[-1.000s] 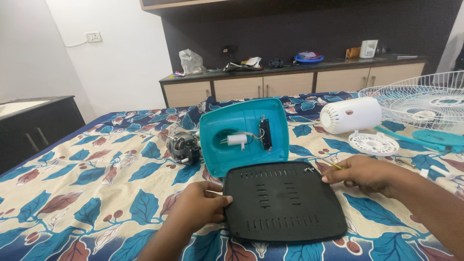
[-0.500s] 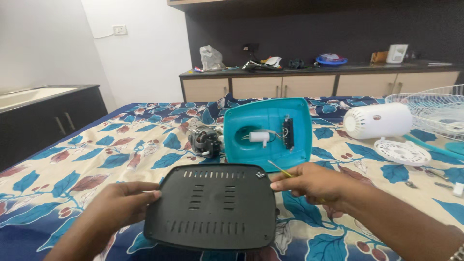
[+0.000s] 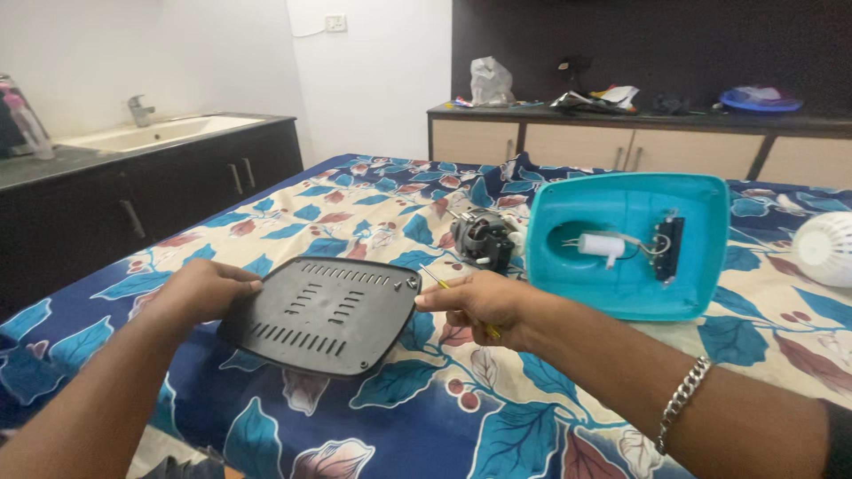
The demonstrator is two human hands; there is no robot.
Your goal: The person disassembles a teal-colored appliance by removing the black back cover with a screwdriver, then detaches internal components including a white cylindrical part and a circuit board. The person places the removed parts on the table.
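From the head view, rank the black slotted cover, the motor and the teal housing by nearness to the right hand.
1. black slotted cover: touching the right hand, on its left.
2. motor: just beyond, on the bedsheet.
3. teal housing: farther right.

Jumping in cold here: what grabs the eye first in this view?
The dark vented plate at centre, lifted over the leaf-print bedsheet, with the left hand on its left edge and the right hand at its right corner, a thin yellow-handled tool in its fingers. Just right of it lies an open teal housing showing wiring and a white part, with a small motor beside its left edge.
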